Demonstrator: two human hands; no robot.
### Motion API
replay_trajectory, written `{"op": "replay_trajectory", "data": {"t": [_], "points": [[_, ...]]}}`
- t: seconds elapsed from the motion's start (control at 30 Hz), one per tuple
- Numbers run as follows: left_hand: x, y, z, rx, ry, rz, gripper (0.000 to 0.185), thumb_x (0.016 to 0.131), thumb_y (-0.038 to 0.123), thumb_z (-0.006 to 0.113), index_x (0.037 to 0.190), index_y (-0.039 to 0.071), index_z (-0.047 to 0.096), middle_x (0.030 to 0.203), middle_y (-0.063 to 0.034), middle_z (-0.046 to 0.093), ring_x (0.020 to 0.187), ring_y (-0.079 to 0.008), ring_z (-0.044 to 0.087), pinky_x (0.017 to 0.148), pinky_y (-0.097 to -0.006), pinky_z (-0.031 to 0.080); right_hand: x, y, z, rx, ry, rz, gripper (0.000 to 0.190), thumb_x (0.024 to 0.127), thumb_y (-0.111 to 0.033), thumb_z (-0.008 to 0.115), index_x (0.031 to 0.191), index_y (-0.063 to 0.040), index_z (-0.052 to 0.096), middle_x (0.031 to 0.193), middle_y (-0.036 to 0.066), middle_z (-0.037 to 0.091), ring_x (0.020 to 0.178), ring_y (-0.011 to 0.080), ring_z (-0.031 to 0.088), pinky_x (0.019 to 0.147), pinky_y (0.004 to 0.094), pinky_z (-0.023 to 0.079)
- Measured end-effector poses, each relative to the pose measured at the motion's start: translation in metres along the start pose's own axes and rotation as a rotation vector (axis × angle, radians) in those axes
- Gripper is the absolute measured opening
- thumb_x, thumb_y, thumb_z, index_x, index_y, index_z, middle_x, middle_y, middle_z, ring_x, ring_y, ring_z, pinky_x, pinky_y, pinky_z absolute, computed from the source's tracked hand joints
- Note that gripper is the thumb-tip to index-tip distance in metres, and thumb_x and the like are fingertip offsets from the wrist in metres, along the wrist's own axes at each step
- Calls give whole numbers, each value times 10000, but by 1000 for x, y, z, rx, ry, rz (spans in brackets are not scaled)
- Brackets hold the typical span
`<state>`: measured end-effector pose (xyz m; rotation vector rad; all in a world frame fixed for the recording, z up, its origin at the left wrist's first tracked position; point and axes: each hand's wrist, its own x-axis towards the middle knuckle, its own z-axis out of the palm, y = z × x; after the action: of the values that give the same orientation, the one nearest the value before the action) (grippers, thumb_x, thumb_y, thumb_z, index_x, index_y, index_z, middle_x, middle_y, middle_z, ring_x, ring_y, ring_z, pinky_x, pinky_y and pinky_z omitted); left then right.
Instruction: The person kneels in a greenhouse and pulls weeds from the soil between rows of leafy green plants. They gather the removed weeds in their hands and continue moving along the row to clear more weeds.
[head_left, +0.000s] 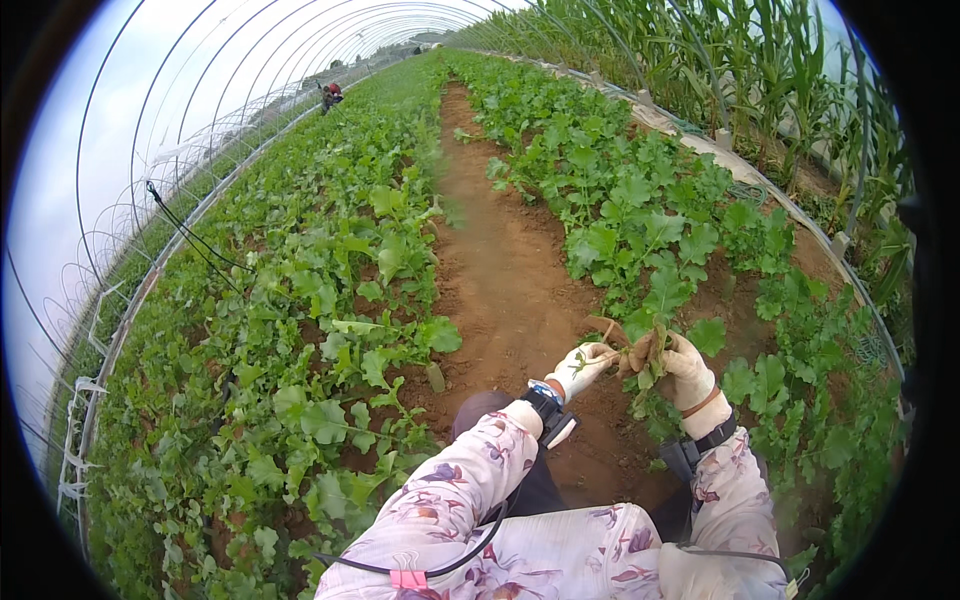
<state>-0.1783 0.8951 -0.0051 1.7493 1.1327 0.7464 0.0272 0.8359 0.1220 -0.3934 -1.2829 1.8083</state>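
My left hand (585, 367), in a white work glove, is closed on a thin plant stem with small leaves, in front of me right of centre. Close beside it, my right hand (679, 364), in a glove with soil-brown fingertips, grips a bunch of wilted green leaves (646, 381). The fingertips of both hands nearly meet. Just beyond my left hand shows a brown, blade-like piece (609, 328); what it belongs to cannot be told. Leafy green crop plants (667, 292) stand right behind the hands.
A bare soil path (495, 262) runs ahead between beds of leafy plants (322, 420). Metal hoops of a tunnel frame (180, 112) arch overhead. Tall corn plants (787, 82) line the right edge. A person (331, 96) is low among the plants far ahead on the left.
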Motion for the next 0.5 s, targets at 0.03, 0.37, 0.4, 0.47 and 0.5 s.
{"op": "replay_trajectory", "data": {"t": [0.03, 0.37, 0.4, 0.47, 0.5], "points": [[-5, 6, -9, -46, -21, -79, 349, 881, 322, 590, 1150, 102, 619, 1109, -94, 591, 965, -229, 574, 815, -360, 468, 1, 4, -5, 16, -6, -61, 478, 758, -373, 735, 1025, -26, 542, 888, 76, 592, 881, 249, 593, 764, 387, 500], [4, 26, -1, -169, -99, -53, 500, 858, 184, 625, 1327, 92, 481, 1235, -90, 529, 1092, -196, 544, 914, -328, 452, -7, 16, -41, -107, 158, 135, 441, 769, -310, 686, 1052, 6, 566, 863, 78, 631, 819, 204, 613, 765, 344, 494], [5, 35, -1, -48, -123, -35, 526, 850, 169, 627, 1343, 91, 462, 1275, -103, 499, 1128, -210, 531, 940, -334, 443, -5, 20, -42, -133, 99, 196, 446, 770, -293, 669, 1078, 11, 560, 875, 83, 635, 816, 198, 614, 764, 334, 491], [4, 58, -1, 165, -196, -12, 547, 857, 160, 619, 1364, 93, 429, 1343, -129, 433, 1152, -235, 522, 958, -349, 440, -4, 25, -40, -145, 10, 258, 481, 768, -300, 667, 1111, 19, 558, 905, 91, 633, 839, 188, 610, 763, 318, 482], [4, 52, 3, 217, -162, 96, 515, 865, 168, 615, 1346, 114, 440, 1260, -125, 508, 1067, -264, 566, 903, -359, 461, -4, 31, -44, -113, 29, 237, 490, 763, -310, 677, 1106, 19, 557, 908, 93, 629, 850, 195, 609, 770, 324, 483]]}}
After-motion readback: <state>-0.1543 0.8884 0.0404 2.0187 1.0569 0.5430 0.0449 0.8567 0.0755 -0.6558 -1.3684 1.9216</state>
